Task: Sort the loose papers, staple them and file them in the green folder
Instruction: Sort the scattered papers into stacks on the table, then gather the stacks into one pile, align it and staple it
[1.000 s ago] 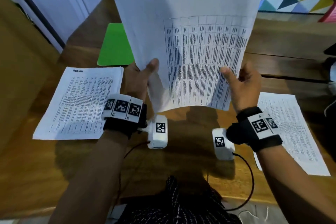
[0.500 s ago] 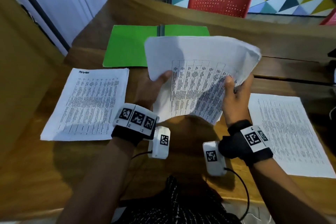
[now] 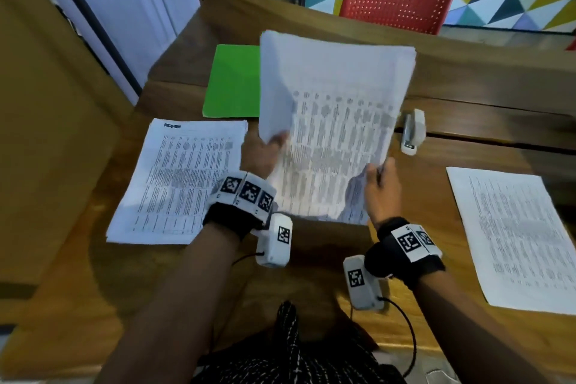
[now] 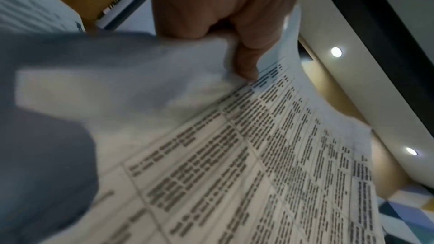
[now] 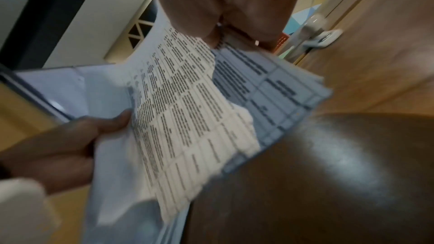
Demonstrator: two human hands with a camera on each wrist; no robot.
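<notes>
Fingers: left hand (image 3: 263, 154) pinches the sheaf of papers (image 3: 330, 134) at its left edge, thumb on top; right hand (image 3: 381, 188) grips the near right corner.
Sheaf: held above the table (image 3: 311, 259), long axis running away from the person, far end raised.
Change: half a second ago it lay crosswise and crumpled; the stapler (image 3: 413, 131) now shows.
Folder: green folder (image 3: 232, 81) behind.

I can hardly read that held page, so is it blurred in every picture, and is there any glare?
Head view: the held sheaf is motion-smeared. Left wrist view: print near the left hand is sharper, its near edge a blur. Right wrist view: a bright glare patch on the table.
</notes>
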